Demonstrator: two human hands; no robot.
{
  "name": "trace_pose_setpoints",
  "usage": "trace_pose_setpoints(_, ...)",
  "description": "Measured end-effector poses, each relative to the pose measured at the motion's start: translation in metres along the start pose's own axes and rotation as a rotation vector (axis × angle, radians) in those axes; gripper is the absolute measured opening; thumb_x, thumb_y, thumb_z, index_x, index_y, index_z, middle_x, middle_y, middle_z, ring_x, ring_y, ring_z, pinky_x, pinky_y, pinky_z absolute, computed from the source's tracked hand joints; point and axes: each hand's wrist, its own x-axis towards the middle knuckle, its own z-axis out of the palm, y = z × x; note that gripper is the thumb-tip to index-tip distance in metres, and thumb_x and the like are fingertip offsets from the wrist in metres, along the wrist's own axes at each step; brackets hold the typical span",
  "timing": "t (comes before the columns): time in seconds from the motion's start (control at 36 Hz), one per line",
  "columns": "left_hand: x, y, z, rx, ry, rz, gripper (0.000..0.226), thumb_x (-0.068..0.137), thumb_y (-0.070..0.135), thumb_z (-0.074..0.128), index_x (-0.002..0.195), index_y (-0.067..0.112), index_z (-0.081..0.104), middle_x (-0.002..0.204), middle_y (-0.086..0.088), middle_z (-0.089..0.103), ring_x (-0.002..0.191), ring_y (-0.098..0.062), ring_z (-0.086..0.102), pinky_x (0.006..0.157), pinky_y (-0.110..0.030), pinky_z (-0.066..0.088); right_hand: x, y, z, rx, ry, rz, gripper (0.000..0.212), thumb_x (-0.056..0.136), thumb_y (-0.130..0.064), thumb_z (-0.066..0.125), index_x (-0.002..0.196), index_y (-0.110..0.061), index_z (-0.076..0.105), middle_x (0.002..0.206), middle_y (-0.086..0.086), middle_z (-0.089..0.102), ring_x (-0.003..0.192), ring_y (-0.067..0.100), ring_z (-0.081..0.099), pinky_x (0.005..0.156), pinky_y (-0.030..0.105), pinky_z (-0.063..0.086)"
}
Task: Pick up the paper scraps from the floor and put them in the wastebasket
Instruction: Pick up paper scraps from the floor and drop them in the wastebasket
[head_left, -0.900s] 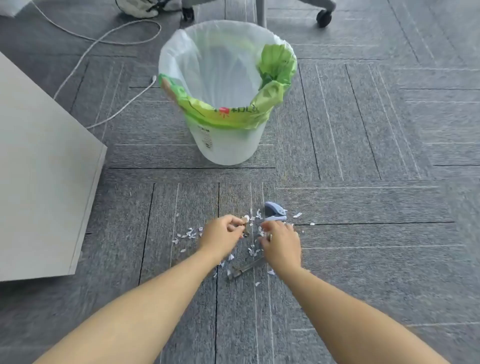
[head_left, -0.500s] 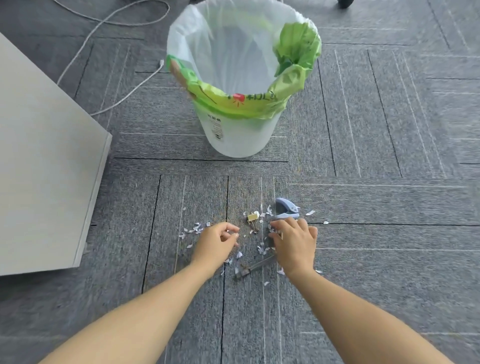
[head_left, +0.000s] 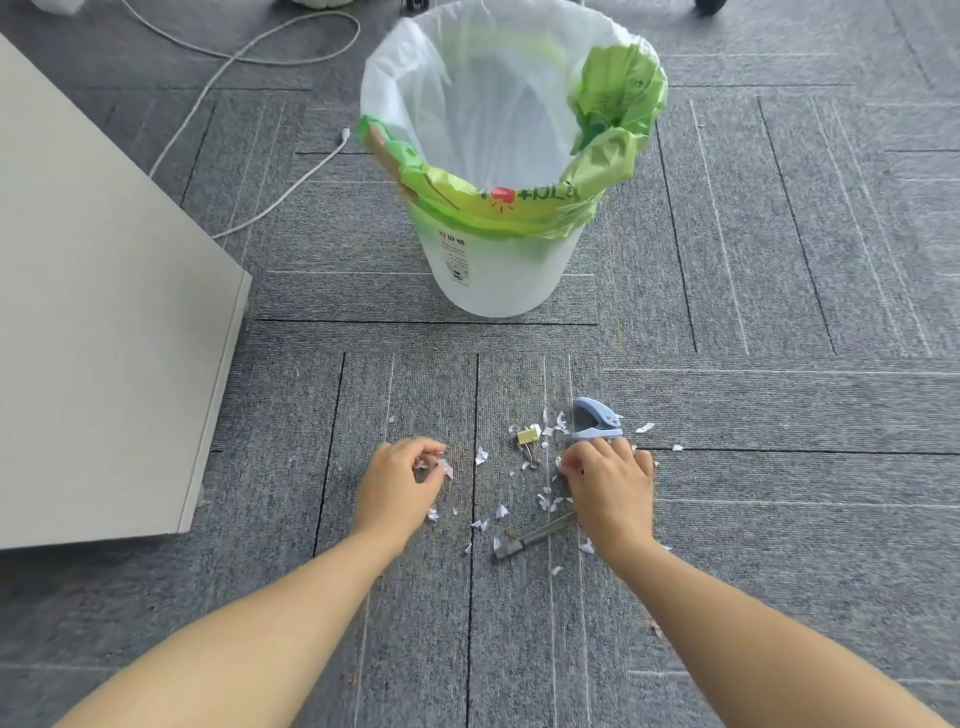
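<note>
Head view: left hand (head_left: 400, 480) pinches paper scraps (head_left: 445, 467) at the carpet (head_left: 779, 519); right hand (head_left: 610, 488) curled palm-down, grip unclear.

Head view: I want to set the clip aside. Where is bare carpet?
Bare: the grey carpet well right of the right hand, and the strip between the white plastic wastebasket and the blue hole punch. Crowded: between the left hand and the right, with white paper scraps and a gold binder clip.

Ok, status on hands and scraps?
Left hand pinching white paper scraps; right hand down among them, grip unclear. Gold binder clip, blue hole punch mixed in.
</note>
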Motion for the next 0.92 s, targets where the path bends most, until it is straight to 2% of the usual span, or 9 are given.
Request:
trace_pose_setpoints(0.11, 0.005, -0.004, -0.003, 0.076, 0.098, -0.022, 0.033, 0.084, 0.046, 0.068, 0.115, 0.035, 0.063, 0.112, 0.019, 0.061, 0.106, -0.008, 0.048, 0.096, -0.035, 0.043, -0.004, -0.003, -0.001, 0.047, 0.022, 0.003, 0.005, 0.092, -0.036, 0.055, 0.092, -0.033, 0.059, 0.096, -0.017, 0.059, 0.096, 0.013, 0.046, 0.084, 0.034, 0.026)
trace_pose_setpoints(0.25, 0.002, -0.003, -0.003, 0.117, 0.058, -0.053, 0.039, 0.083, 0.048, 0.068, 0.119, 0.035, 0.062, 0.121, 0.016, 0.056, 0.116, -0.01, 0.041, 0.1, -0.027, 0.031, -0.014, -0.019, 0.001, 0.154, 0.023, -0.075, 0.007, 0.093, -0.034, 0.054, 0.091, -0.03, 0.059, 0.093, -0.016, 0.055, 0.094, 0.014, 0.046, 0.085, 0.034, 0.028)
trace_pose_setpoints(0.42, 0.007, -0.003, 0.001, 0.069, 0.043, -0.006, 0.031, 0.079, 0.047, 0.071, 0.107, 0.036, 0.065, 0.114, 0.014, 0.056, 0.113, -0.013, 0.044, 0.099, -0.03, 0.033, -0.019, -0.037, 0.001, 0.251, 0.025, -0.049, 0.005, 0.093, -0.035, 0.057, 0.091, -0.031, 0.06, 0.089, -0.018, 0.057, 0.088, 0.011, 0.046, 0.079, 0.032, 0.023)
trace_pose_setpoints(0.58, 0.009, -0.004, 0.0, 0.085, 0.015, 0.044, 0.022, 0.083, 0.045, 0.069, 0.101, 0.034, 0.065, 0.107, 0.02, 0.052, 0.113, -0.01, 0.044, 0.107, -0.036, 0.034, -0.024, -0.047, 0.002, 0.268, -0.012, -0.07, 0.003, 0.093, -0.035, 0.058, 0.092, -0.032, 0.059, 0.091, -0.018, 0.056, 0.089, 0.011, 0.047, 0.08, 0.031, 0.023)
trace_pose_setpoints(0.64, 0.011, -0.004, 0.001, 0.092, -0.021, 0.078, 0.02, 0.085, 0.043, 0.067, 0.101, 0.032, 0.064, 0.107, 0.019, 0.054, 0.112, -0.007, 0.045, 0.11, -0.035, 0.032, -0.025, -0.05, 0.002, 0.278, -0.02, -0.082, 0.002, 0.093, -0.034, 0.058, 0.091, -0.032, 0.058, 0.091, -0.018, 0.056, 0.09, 0.01, 0.047, 0.082, 0.031, 0.024)
trace_pose_setpoints(0.72, 0.014, -0.001, -0.001, 0.074, -0.097, 0.093, 0.013, 0.088, 0.036, 0.066, 0.098, 0.028, 0.063, 0.103, 0.015, 0.057, 0.103, -0.005, 0.047, 0.101, -0.029, 0.04, -0.026, -0.053, 0.0, 0.302, -0.012, -0.082, 0.003, 0.093, -0.032, 0.059, 0.09, -0.033, 0.058, 0.09, -0.018, 0.056, 0.089, 0.009, 0.048, 0.084, 0.031, 0.026)
trace_pose_setpoints(0.83, 0.017, 0.006, -0.002, 0.104, -0.184, 0.1, 0.006, 0.09, 0.031, 0.063, 0.09, 0.025, 0.06, 0.09, 0.014, 0.058, 0.094, -0.007, 0.052, 0.096, -0.03, 0.045, -0.024, -0.056, -0.01, 0.35, 0.029, -0.082, 0.005, 0.091, -0.033, 0.061, 0.089, -0.034, 0.056, 0.088, -0.02, 0.056, 0.087, 0.007, 0.048, 0.081, 0.029, 0.021)
trace_pose_setpoints(0.92, 0.019, 0.009, -0.004, 0.18, -0.237, 0.128, 0.01, 0.091, 0.034, 0.06, 0.089, 0.024, 0.06, 0.095, 0.012, 0.058, 0.101, -0.008, 0.049, 0.104, -0.034, 0.04, -0.019, -0.059, -0.022, 0.392, 0.05, -0.092, 0.008, 0.091, -0.034, 0.061, 0.087, -0.035, 0.055, 0.086, -0.021, 0.056, 0.085, 0.003, 0.048, 0.083, 0.029, 0.025)
